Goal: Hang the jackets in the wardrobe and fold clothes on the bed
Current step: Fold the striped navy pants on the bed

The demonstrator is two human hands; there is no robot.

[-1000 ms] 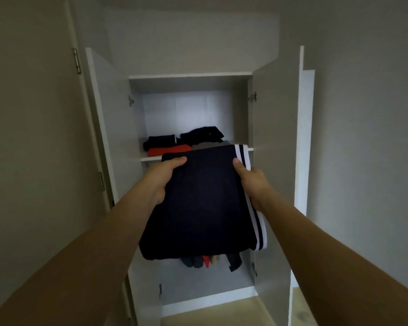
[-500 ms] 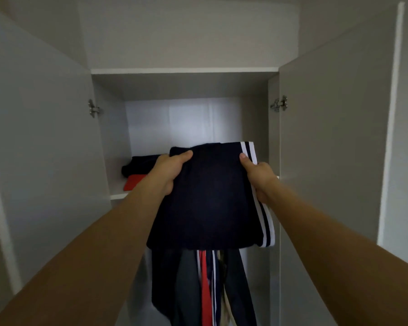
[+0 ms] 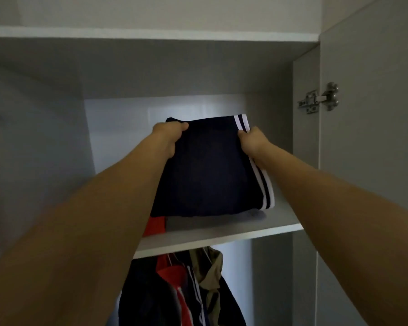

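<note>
Centrally, a folded navy garment (image 3: 210,168) with white side stripes is held over the wardrobe shelf (image 3: 222,234), grasped by the left hand (image 3: 167,137) at 10 o'clock and the right hand (image 3: 252,142) at 2 o'clock; no writing is legible. Jackets (image 3: 181,285) are hung at 6 o'clock.

What I can't make out from the head view

My left forearm covers most of the red garment (image 3: 154,225) on the shelf (image 3: 222,234), and the folded navy garment (image 3: 210,168) hides whatever lies under it. The hanging jackets (image 3: 181,290) run off the bottom edge, their hangers unseen behind the shelf. Fingers of both hands are tucked under the cloth.
</note>
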